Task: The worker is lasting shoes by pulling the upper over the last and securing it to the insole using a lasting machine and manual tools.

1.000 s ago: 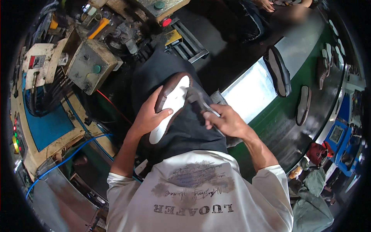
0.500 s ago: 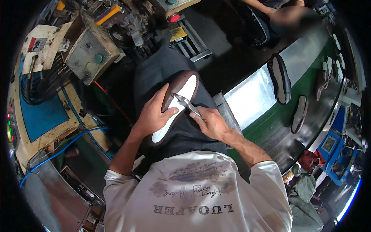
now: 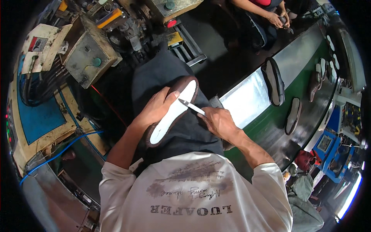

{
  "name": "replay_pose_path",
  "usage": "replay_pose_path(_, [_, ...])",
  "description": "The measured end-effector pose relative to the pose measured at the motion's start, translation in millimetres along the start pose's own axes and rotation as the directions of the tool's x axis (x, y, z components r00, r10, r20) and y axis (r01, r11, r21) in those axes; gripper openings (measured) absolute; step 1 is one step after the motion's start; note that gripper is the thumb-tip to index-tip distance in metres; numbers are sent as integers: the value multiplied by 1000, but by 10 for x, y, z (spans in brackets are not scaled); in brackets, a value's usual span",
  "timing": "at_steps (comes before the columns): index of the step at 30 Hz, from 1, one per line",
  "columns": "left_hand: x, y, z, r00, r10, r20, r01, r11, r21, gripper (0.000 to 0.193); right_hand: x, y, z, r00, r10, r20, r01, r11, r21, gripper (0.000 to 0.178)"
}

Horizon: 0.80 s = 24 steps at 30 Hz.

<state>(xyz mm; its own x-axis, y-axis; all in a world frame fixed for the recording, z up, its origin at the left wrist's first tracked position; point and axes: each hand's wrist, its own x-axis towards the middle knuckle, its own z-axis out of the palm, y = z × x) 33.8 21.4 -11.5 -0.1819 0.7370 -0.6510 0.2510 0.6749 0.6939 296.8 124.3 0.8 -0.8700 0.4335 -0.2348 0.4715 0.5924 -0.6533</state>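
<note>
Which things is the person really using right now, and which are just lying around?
In use:
- brown shoe with white insole, held by the left hand
- thin metal tool, gripped in the right hand

Lying about:
- dark shoes on the green conveyor belt: one, another
- grey metal box with a green button
- blue cable
</note>
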Motion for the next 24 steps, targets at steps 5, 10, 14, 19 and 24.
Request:
replay_pose_path(5, [-66, -66, -8, 1000, -3, -19, 4, 999, 43, 74, 89, -193, 46, 941, 102, -324, 32, 924, 382, 21])
replay_pose_path(10, [-271, -293, -219, 970, 184, 160, -143, 960, -240, 94, 243, -212, 142, 991, 126, -45, -126, 992, 2, 34])
replay_pose_path(14, [-439, -405, -332, 972, 159, 176, -48, 860, -508, 89, 130, -167, 117, 906, 424, 14, -348, 725, 595, 41])
replay_pose_path(19, [-986, -1039, -502, 974, 174, -146, -214, 487, -847, 93, 169, -43, 272, 876, 480, -42, -292, 598, 747, 43])
replay_pose_path(24, [-1851, -2568, -751, 799, -335, -500, -227, 602, -766, 93, 238, 347, 426, 780, 612, 126, -385, 312, 868, 38])
